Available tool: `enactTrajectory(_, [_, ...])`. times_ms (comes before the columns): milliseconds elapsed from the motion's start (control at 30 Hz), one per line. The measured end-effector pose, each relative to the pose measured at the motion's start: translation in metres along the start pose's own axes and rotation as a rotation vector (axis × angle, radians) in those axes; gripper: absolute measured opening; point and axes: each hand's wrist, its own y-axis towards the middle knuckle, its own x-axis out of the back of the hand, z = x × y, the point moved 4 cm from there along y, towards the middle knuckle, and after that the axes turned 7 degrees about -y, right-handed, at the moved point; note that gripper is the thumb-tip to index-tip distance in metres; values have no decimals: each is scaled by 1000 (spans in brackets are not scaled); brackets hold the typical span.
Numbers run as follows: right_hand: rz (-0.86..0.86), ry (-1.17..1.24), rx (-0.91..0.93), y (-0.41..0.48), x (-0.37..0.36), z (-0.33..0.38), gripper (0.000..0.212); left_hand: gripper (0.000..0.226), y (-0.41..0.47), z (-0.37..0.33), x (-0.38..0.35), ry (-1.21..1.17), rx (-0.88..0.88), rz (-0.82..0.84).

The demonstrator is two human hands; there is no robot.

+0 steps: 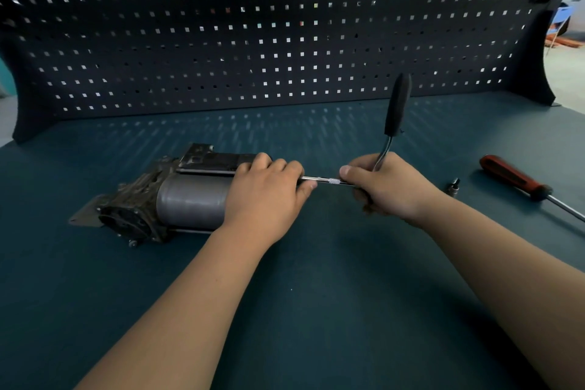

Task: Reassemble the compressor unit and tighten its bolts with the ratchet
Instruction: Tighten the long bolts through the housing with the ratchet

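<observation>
The compressor unit [186, 199], a grey cylinder with a dark grimy housing at its left end, lies on its side on the blue-green bench [316, 310]. My left hand [269, 196] grips its right end, fingers curled over the top. A thin metal extension bar [329, 181] runs horizontally from under those fingers to my right hand [389, 187]. My right hand holds the ratchet head, thumb on the bar. The ratchet's black handle [397, 104] points up and away. The bolt at the bar's tip is hidden.
A red-handled screwdriver [519, 180] lies at the right, its shaft pointing toward the bench's right edge. A small metal socket [452, 187] stands between it and my right hand. A dark pegboard [285, 25] walls off the back.
</observation>
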Motion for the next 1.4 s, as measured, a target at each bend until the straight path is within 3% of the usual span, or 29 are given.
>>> enactTrajectory(133, [-226, -497, 480, -10, 5, 7, 5, 46, 1, 0, -1, 15, 0, 6])
enactTrajectory(200, [-275, -760, 713, -18, 3, 10, 11, 45, 2, -1, -2, 21, 0, -2])
enactTrajectory(333, [-380, -812, 784, -21, 5, 14, 20, 47, 2, -1, -2, 11, 8, -26])
enactTrajectory(433, [-356, -758, 755, -20, 3, 11, 16, 52, 1, -1, -1, 0, 3, -30])
enactTrajectory(500, [-301, -653, 643, -15, 2, 6, 12, 53, 1, -1, -1, -4, 0, -28])
enactTrajectory(633, [-208, -379, 339, -4, 2, -1, 21, 52, 0, 0, -2, -5, -2, -33])
enactTrajectory(733, [-81, -15, 42, 2, 0, -2, 33, 53, 1, 0, -2, -4, -5, -30])
enactTrajectory(933, [173, 520, -412, -5, -10, -2, 37, 50, -2, 1, 1, -67, -6, -49])
enactTrajectory(1067, [205, 578, -432, -6, -11, -3, 40, 48, -1, 1, 1, -64, -13, -45])
enactTrajectory(1200, [131, 499, -349, -3, -11, -4, 42, 50, -1, 1, 0, -37, -13, -41])
enactTrajectory(1400, [-142, 52, 0, -1, -4, -1, 36, 50, 0, 0, 1, -12, -7, -30])
